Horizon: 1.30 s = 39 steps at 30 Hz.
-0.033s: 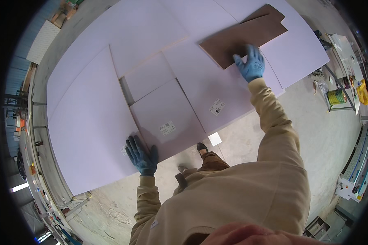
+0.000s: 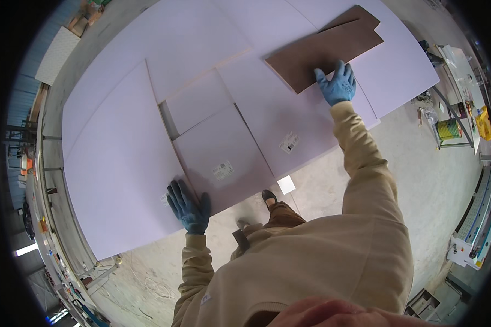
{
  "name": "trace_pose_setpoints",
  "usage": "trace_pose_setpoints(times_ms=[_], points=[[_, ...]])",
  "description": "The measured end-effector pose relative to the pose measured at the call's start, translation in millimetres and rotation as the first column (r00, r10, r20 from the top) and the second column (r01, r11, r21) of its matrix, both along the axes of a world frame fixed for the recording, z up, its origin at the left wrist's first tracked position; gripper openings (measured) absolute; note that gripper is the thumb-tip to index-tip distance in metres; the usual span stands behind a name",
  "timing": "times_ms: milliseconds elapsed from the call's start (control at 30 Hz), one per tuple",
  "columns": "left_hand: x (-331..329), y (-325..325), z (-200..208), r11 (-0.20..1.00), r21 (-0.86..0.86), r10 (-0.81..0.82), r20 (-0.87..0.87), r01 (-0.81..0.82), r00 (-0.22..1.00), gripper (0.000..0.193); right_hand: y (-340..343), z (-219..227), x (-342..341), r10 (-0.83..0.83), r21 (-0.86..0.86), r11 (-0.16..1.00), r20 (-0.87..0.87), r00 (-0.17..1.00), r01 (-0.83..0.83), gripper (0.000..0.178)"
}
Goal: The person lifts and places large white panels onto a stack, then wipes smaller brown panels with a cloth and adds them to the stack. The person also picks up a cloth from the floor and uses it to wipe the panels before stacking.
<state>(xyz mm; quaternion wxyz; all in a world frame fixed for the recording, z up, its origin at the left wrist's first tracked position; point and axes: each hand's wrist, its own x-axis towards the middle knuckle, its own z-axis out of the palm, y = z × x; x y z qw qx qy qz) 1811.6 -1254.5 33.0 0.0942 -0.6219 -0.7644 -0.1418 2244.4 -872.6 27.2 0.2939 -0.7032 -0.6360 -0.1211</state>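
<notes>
My left hand (image 2: 190,210), in a blue-grey work glove, lies flat with fingers spread on a large pale lilac panel (image 2: 114,158), near its front edge and beside a seam. Next to it a smaller lilac panel (image 2: 221,147) bears a white label (image 2: 222,170). My right hand (image 2: 337,87), in a blue glove, has its fingers spread at the near edge of a brown sheet (image 2: 327,49). Its fingertips touch or overlap that edge. A second brown piece (image 2: 360,15) shows partly from beneath, at the far end. Another labelled panel (image 2: 278,114) extends between my hands.
A cluttered workbench (image 2: 461,82) stands at the right, with a green-yellow can (image 2: 449,129) and a yellow bag (image 2: 483,123). A white square (image 2: 286,185) lies on the floor by my shoe (image 2: 268,195). Cables (image 2: 158,288) trail on the floor at lower left.
My right hand has shifted very slightly right, its fingers still spread at the brown sheet's edge. My left hand has stayed in nearly the same place.
</notes>
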Motion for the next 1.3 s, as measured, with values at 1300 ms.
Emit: trace_pose_setpoints(times_ms=[1300], points=[[121.0,120.4,155.5,0.901,0.223,-0.088,0.934,0.373,-0.346,0.05,-182.9,212.6,-72.0,0.882,0.166,0.424,0.149,0.448,-0.89,0.078]])
